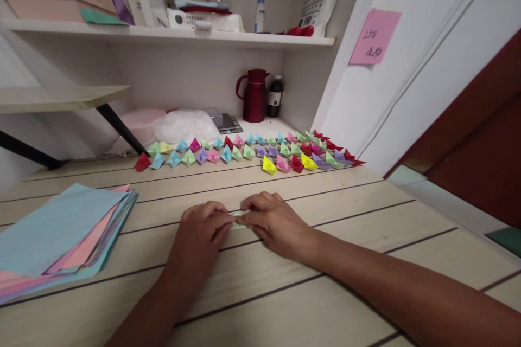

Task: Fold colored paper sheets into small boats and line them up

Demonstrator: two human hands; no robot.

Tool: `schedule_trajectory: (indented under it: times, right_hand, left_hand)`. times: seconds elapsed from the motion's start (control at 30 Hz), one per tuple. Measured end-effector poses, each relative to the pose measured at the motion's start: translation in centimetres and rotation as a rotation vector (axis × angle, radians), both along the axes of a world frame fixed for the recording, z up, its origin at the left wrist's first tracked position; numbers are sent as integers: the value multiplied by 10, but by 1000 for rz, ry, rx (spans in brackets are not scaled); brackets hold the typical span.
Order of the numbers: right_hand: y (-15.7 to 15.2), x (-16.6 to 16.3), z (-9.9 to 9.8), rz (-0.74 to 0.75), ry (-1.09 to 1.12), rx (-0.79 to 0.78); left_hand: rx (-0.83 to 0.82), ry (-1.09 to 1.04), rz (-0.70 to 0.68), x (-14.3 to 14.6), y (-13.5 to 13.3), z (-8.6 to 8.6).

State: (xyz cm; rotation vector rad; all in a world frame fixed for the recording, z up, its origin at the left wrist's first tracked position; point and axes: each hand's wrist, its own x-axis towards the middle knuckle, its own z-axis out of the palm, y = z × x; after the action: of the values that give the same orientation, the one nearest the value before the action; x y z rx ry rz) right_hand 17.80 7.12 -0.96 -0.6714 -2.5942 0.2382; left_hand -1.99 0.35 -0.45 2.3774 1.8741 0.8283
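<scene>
home craft nook | cluttered shelf (171, 34) | red jug (254, 96) | paper stack (61, 233) | wooden floor (325, 293)

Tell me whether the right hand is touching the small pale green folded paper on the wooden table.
Touching. The head view shows the right hand with its fingertips pressed onto the small pale green folded paper, with no gap between them.

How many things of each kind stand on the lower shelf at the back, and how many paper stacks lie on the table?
Red jugs: 1
Dark bottles: 1
Stacks of coloured paper: 1
Total: 3
The folded paper boats are too many and too small to count surely. The left hand and right hand press a pale green paper.
</scene>
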Motion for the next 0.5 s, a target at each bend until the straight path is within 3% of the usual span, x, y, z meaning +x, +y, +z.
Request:
schedule_trajectory:
  times: [0.17, 0.37, 0.5]
  right_hand:
    - [-2, 6, 5, 12, -66, -15]
    - [0, 22, 9, 147, -198, -47]
    - [4, 25, 9, 161, -237, -130]
  left_hand:
    - [-21, 237, -48, 9, -14, 5]
    - [-113, 345, -14, 15, -24, 3]
    - [-223, 384, 14, 14, -29, 4]
